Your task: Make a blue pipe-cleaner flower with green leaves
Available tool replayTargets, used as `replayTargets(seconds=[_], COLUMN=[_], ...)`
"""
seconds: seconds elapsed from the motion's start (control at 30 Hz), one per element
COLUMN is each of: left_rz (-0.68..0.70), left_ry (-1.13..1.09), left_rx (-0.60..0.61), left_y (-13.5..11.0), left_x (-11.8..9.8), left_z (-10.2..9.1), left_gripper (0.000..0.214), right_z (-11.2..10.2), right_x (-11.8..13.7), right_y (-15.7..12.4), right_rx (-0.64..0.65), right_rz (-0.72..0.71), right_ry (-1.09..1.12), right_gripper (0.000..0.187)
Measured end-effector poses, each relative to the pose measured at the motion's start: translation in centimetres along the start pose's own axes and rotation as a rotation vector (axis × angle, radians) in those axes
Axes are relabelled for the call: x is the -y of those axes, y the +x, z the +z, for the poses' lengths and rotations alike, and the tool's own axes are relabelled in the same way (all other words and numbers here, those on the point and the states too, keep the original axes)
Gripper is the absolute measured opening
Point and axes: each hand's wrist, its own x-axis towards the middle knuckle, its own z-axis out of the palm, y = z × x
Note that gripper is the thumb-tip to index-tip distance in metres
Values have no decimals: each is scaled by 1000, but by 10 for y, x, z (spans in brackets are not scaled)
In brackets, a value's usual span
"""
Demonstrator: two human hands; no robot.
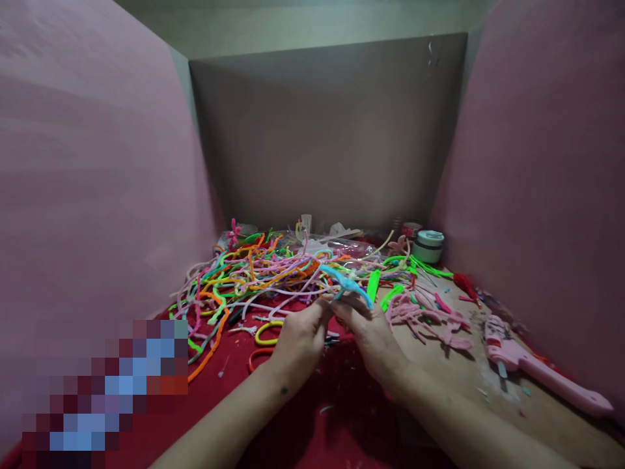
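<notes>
Head view, frame centre: our left hand (pixel 297 339) and right hand (pixel 368 332) both pinch the blue pipe cleaner (pixel 347 284) in their fingertips. It looks light, fuzzy and easily bent, so we'd grip it near the twist.

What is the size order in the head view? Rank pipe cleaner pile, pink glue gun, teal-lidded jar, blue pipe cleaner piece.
1. pipe cleaner pile
2. pink glue gun
3. blue pipe cleaner piece and teal-lidded jar look alike; the jar is farther, so unranked.

no readable text, labels or numbers
</notes>
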Motion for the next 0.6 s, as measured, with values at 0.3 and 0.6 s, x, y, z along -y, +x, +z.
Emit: replayTargets(seconds=[0.3, 0.6], left_rz=[-405, -648], left_ry=[-577, -972], left_rx=[327, 619], left_y=[16, 0], left_x=[-33, 11], left_z=[-20, -31], left_gripper=[15, 17], right_z=[5, -10], right_x=[7, -17], right_y=[19, 3], right_rx=[146, 293], right_rz=[-111, 55], right_ry=[-36, -72], right_gripper=[21, 17])
